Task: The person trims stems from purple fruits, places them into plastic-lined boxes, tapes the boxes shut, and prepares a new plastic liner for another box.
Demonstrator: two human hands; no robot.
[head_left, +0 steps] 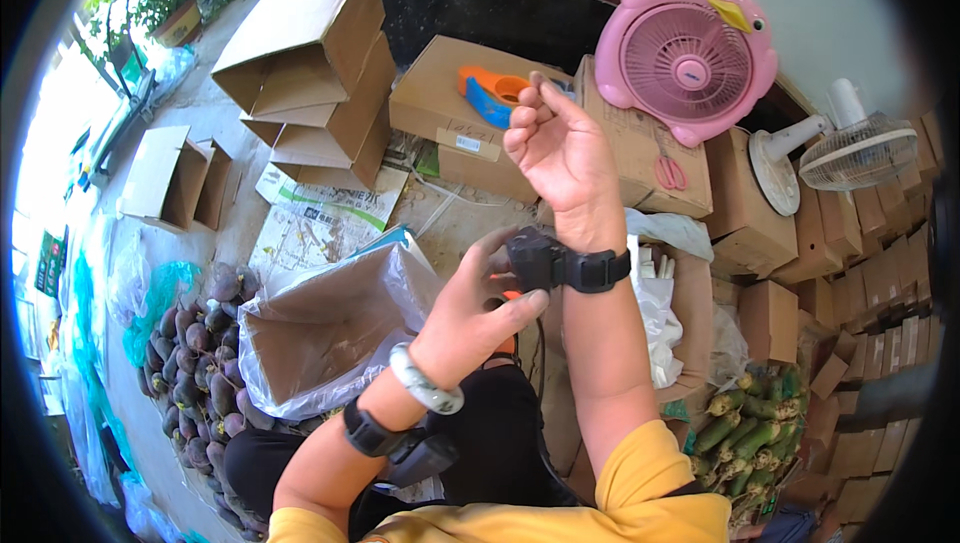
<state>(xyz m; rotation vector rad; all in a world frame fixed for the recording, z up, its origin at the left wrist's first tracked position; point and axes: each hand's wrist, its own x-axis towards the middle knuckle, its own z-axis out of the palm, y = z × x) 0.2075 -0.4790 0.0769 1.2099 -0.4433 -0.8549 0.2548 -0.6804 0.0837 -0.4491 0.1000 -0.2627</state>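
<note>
My left hand [480,291] is at the black wrist-worn device [532,258] on my right wrist, its thumb and fingers on either side of the casing. A black strap [596,270] fastens this device around the wrist. Palm up and fingers loosely curled, my right hand [562,145] is raised with nothing in it. A pale mottled bangle [425,380] circles my left wrist, and a second black device [420,457] is strapped below it. Left of my hands stands a cardboard box with a clear plastic liner [315,325].
Dark purple root vegetables [199,363] are heaped at left, near stacked cardboard boxes [322,77]. An orange-and-blue tape dispenser [487,96], pink-handled scissors [670,171] and a pink fan [686,55] sit on cartons ahead. Long green vegetables [750,423] lie at right.
</note>
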